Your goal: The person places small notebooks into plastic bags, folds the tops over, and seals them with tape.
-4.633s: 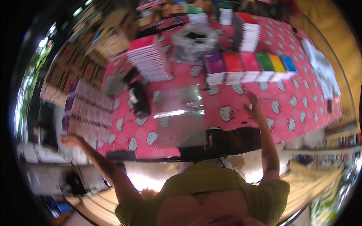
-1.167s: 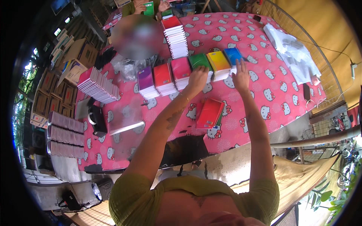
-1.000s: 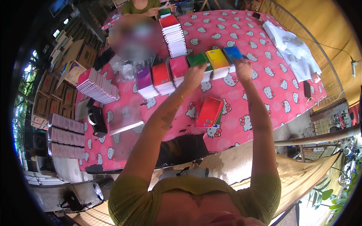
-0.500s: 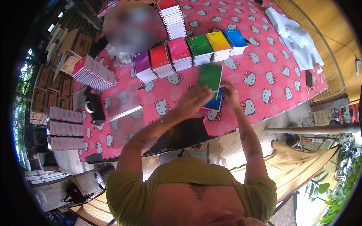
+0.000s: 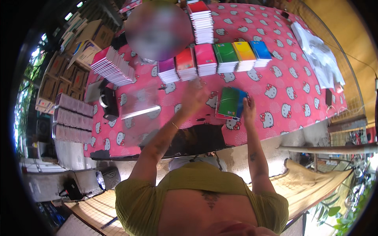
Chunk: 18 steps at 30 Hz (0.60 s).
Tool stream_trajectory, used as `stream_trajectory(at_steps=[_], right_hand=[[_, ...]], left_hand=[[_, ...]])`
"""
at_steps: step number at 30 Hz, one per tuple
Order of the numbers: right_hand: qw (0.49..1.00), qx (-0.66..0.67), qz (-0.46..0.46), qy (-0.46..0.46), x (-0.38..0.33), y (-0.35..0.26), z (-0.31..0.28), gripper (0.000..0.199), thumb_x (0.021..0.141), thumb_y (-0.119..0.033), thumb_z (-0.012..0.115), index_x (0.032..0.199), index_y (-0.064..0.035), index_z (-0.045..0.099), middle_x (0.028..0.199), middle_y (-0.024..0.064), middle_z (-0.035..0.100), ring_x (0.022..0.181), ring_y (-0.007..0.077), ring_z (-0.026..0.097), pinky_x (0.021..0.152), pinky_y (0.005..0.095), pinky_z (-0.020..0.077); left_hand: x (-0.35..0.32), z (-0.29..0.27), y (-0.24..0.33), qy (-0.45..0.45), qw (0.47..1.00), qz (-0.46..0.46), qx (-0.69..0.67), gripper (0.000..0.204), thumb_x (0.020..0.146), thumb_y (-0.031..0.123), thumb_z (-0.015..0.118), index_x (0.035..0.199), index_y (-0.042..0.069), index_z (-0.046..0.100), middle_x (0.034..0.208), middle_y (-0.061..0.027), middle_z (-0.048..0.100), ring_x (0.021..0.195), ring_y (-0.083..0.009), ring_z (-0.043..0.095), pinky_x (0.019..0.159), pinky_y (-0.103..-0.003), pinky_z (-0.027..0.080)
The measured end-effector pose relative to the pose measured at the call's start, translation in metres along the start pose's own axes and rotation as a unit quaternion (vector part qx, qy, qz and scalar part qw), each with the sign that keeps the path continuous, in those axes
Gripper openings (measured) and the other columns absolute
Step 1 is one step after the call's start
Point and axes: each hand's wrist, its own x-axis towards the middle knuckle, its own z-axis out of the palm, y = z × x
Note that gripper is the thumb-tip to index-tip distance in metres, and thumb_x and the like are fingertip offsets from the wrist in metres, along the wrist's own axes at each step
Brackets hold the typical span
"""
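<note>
A small pile of spiral notebooks lies in front of me, with a green notebook (image 5: pixel 228 101) on top, a blue notebook (image 5: pixel 241 103) showing beneath it and a pink edge at the bottom. My right hand (image 5: pixel 249 110) grips the right edge of this pile, its thumb and fingers closed there. Smeared by motion, my left hand (image 5: pixel 193 97) is over the tablecloth, just nearer than the red notebook stack (image 5: pixel 185 59) and pink notebook stack (image 5: pixel 205 54); its fingers are unclear. That row also has purple (image 5: pixel 167 66), green (image 5: pixel 226 53), yellow (image 5: pixel 244 51) and blue (image 5: pixel 260 50) stacks.
A tall notebook stack (image 5: pixel 202 27) stands behind the row. To the left are another notebook stack (image 5: pixel 112 67), a black tape dispenser (image 5: pixel 108 103) and clear plastic sleeves (image 5: pixel 139 104). White plastic sheeting (image 5: pixel 319 57) lies at right. Cardboard boxes (image 5: pixel 69 76) are beyond the left edge.
My left hand has let go of the green notebook and moved left and away from me. The green notebook now rests on the blue one. My right hand stays at the pile's edge.
</note>
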Motion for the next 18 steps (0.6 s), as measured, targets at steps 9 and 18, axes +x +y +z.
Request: stream_trajectory(at_steps=[9, 18], right_hand=[[0.974, -0.217, -0.057, -0.009, -0.009, -0.006, 0.015, 0.090, 0.079, -0.053, 0.073, 0.144, -0.0001, 0.039, 0.134, 0.0237, 0.051, 0.121, 0.0386, 0.054, 0.099, 0.0466, 0.0444], [0.985, -0.154, -0.062, -0.042, -0.002, 0.005, 0.011, 0.079, 0.087, -0.053, 0.064, 0.139, 0.0029, 0.044, 0.124, 0.0241, 0.060, 0.115, 0.0363, 0.059, 0.098, 0.0435, 0.0458]], left_hand=[[0.077, -0.127, -0.173, -0.018, 0.879, -0.426, 0.215, 0.064, 0.078, 0.047, 0.075, 0.118, -0.001, 0.064, 0.117, -0.0242, 0.063, 0.114, -0.0392, 0.059, 0.096, -0.048, 0.048], [0.082, -0.074, 0.020, 0.064, 0.997, 0.014, -0.051, 0.014, 0.080, 0.003, 0.065, 0.093, 0.005, 0.069, 0.087, -0.0104, 0.070, 0.076, -0.0228, 0.068, 0.066, -0.036, 0.053]])
